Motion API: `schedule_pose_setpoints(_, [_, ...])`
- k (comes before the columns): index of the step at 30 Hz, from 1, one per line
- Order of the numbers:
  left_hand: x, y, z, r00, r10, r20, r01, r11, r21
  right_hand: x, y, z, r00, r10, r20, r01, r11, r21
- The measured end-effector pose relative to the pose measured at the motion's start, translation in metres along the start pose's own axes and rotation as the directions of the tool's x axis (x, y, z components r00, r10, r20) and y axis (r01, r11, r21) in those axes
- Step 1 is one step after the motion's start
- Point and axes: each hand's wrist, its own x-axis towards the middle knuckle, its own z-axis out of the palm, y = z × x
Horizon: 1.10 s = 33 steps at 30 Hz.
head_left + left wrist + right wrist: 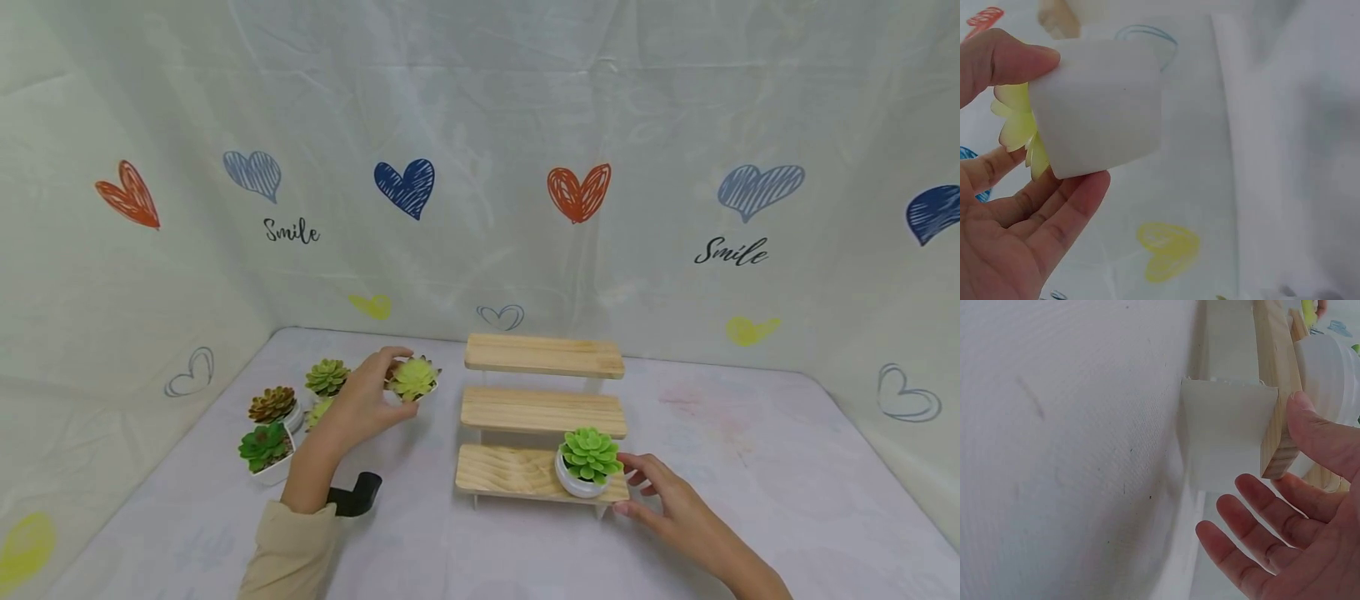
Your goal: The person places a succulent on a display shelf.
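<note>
My left hand (367,406) holds a potted succulent (414,379) above the table, left of a three-tier wooden stand (510,471). In the left wrist view its white square pot (1097,109) lies between thumb and fingers, with yellow-green leaves (1019,128) beside the palm. A bright green succulent (590,454) in a round white pot (581,483) sits at the right end of the lowest tier. Beside that end is my right hand (667,504), its thumb touching the wooden edge (1282,434) and its other fingers loosely extended.
Several more potted succulents stand at the table's left, among them a brownish one (272,405) and a dark green one (262,447) in a white pot. A black curved object (358,495) shows beside my left forearm. Behind the table hangs a heart-printed sheet (480,108).
</note>
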Motion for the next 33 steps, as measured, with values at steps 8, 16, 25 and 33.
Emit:
schedule_pose_setpoints(8, [-0.01,0.026,-0.006,0.997,0.075,0.037,-0.073,0.997,-0.038,-0.001,0.0,0.0,1.0,0.009,0.005,-0.009,1.0,0.0])
schedule_pose_setpoints(16, [-0.017,0.045,-0.003,0.985,0.145,0.093,-0.14,0.988,-0.059,-0.001,0.0,0.001,1.0,-0.003,-0.016,0.003,1.0,0.006])
schedule_pose_setpoints(25, [-0.022,0.061,0.006,0.956,0.222,0.192,-0.197,0.97,-0.14,-0.001,0.0,0.002,1.0,-0.012,-0.024,0.012,1.0,0.011])
schedule_pose_setpoints(33, [-0.023,0.069,0.017,0.924,0.291,0.247,-0.247,0.949,-0.195,-0.001,0.0,0.0,1.0,-0.019,-0.021,0.019,1.0,0.009])
